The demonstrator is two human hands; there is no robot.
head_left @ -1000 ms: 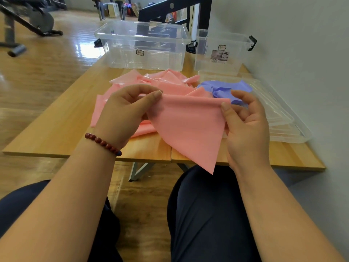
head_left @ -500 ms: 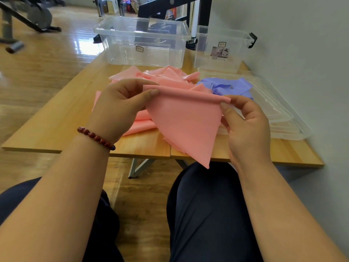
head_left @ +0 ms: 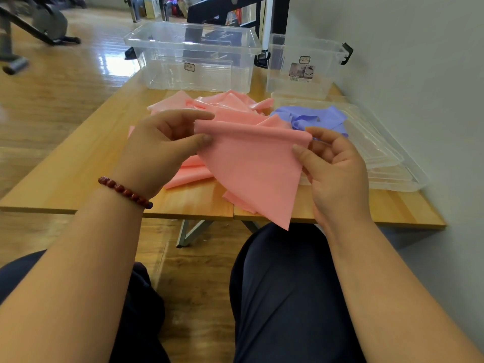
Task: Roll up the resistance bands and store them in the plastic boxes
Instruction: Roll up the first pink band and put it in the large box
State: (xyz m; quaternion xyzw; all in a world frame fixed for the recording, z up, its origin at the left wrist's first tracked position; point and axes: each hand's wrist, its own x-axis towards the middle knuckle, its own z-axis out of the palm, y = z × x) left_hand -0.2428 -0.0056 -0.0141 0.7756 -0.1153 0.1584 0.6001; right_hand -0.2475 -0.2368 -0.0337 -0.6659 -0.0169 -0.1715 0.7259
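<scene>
Barely begun, as far as the view shows: the large clear box (head_left: 193, 56) and the smaller clear box (head_left: 305, 65) at the far edge of the tabletop (head_left: 78, 163) both look empty, and no finished roll is visible anywhere. Only 1 pink band (head_left: 251, 166) is in hand, held just above the near edge of the tabletop, over the person's lap. Its top edge is turned over into a thin first curl, so I judge the rolling of this band is at its very start.

That curled edge runs left to right, roughly parallel to the near edge of the tabletop, tilting slightly down toward the right. The rest of the band hangs from it and tapers to a point aimed down toward the knees.

The left hand (head_left: 162, 150) pinches the left end of the curl between thumb and fingers; the right hand (head_left: 332, 166) pinches the right end the same way, with the other fingers loosely curled.

Left to do: a loose heap of pink bands (head_left: 230, 106) at the middle of the tabletop, and a crumpled purple band (head_left: 314, 117) beside it, lying over flat clear lids (head_left: 387, 163) on the tabletop's right side.
</scene>
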